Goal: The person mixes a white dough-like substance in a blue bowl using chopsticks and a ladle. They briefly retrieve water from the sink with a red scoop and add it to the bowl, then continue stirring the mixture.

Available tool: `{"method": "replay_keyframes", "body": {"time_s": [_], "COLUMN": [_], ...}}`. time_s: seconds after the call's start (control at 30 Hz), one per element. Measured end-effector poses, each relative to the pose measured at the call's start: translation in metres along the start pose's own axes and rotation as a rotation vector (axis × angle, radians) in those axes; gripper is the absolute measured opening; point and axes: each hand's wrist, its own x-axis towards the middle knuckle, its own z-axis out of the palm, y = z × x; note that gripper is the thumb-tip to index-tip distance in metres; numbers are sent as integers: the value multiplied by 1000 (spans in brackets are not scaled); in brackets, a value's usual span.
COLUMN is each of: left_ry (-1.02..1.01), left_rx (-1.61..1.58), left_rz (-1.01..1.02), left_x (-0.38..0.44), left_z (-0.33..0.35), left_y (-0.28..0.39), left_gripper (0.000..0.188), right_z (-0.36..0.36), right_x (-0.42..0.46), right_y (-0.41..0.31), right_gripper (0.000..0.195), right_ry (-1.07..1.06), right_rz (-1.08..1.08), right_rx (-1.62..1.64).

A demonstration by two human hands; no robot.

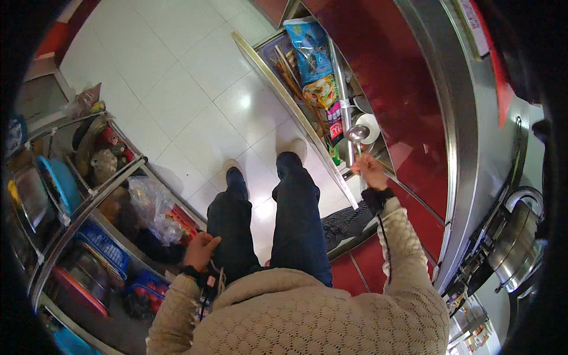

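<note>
My right hand (372,170) grips the handle of a metal ladle (357,133), its round bowl pointing away from me. The hand is over the near end of a pulled-out drawer (284,104). Inside the drawer, near the ladle bowl, sits a white bowl (372,128), partly hidden. Blue plastic packaging (310,51), a yellow food packet (320,92) and a pink packet (335,120) lie along it, beside chopsticks or similar thin sticks (288,73). My left hand (202,251) hangs by my left thigh with its fingers curled in and nothing visible in it.
At left stands a metal rack (95,195) with vegetables, a clear plastic bag (155,208) and a blue basin (57,184). Red cabinet fronts (368,66) run along the right under a metal-edged counter (461,88). A metal pot (517,244) stands on the counter. A dark mat (346,226) lies below the drawer.
</note>
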Motion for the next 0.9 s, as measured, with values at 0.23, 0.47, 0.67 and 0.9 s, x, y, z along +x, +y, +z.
{"method": "replay_keyframes", "body": {"time_s": [0.23, 0.47, 0.67, 0.9], "left_ry": [-74, 37, 38, -30], "left_rx": [-100, -311, -308, -256], "left_rz": [25, -54, -95, 45], "left_x": [-19, -53, -58, -86], "left_z": [0, -22, -33, -18], "left_y": [-7, 1, 7, 49], "left_gripper": [24, 17, 21, 28], "right_z": [116, 85, 47, 46], "right_x": [-18, 10, 39, -18], "right_y": [3, 25, 7, -83], "right_gripper": [28, 21, 22, 20], "right_ry": [-278, -235, -159, -205], "right_rz": [126, -132, -99, -44], "right_rx": [-440, -766, -785, -772]}}
